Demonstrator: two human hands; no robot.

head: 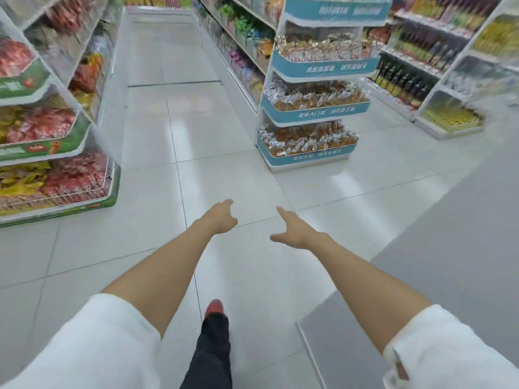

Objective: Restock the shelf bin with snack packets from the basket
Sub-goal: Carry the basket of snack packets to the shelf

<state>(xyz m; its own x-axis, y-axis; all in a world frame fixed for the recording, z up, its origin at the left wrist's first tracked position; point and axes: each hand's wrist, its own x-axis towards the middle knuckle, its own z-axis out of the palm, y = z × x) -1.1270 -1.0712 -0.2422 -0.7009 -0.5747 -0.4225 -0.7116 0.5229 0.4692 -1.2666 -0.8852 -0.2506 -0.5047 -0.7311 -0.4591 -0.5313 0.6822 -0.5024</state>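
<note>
Crinkly red and yellow snack packets [70, 178] are lying heaped in the wire shelf bin [56, 198] on your far left, well apart from your hands. Your left hand [222, 217] and right hand [295, 230] are hovering over glossy pale floor tiles [224, 130], each grip loose, fingers apart, holding nothing. A smooth grey tabletop [463, 234] is flanking your right.

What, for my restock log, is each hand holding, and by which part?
Nothing is held. The left hand and the right hand are both stretched forward in the air, empty.
</note>
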